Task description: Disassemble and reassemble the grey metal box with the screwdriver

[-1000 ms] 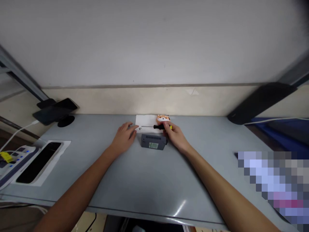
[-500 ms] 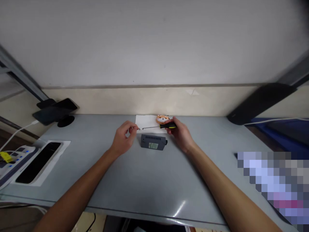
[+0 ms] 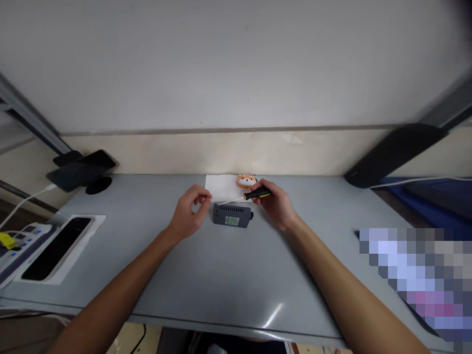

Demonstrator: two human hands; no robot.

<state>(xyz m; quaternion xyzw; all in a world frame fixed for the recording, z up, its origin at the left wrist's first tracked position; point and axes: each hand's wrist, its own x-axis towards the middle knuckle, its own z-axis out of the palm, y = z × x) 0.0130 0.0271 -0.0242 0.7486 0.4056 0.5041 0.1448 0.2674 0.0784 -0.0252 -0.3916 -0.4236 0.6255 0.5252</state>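
In my right hand [image 3: 275,201] is a screwdriver [image 3: 257,192] with a black and yellow handle. Its thin shaft points left and slightly down, and the tip lies over the upper left corner of a dark grey box [image 3: 238,218]. That box has a row of vent slots and a pale label, and stands on the table. Left of it, the thumb and forefinger of my left hand [image 3: 189,212] are pinched together; anything between them is too small to make out. An orange and white animal-faced item [image 3: 246,181] sits behind the screwdriver on a white paper sheet [image 3: 220,187].
On the left, a phone [image 3: 59,249] lies on white paper beside a power strip [image 3: 25,246]. A second phone [image 3: 83,169] rests on a stand behind. A dark panel [image 3: 394,152] leans at the back right, and a pixelated screen [image 3: 409,280] is at the right.
The screwdriver tip has moved down from above the paper to the box's upper left corner. A small dark piece seen near my left fingertips is no longer visible there.
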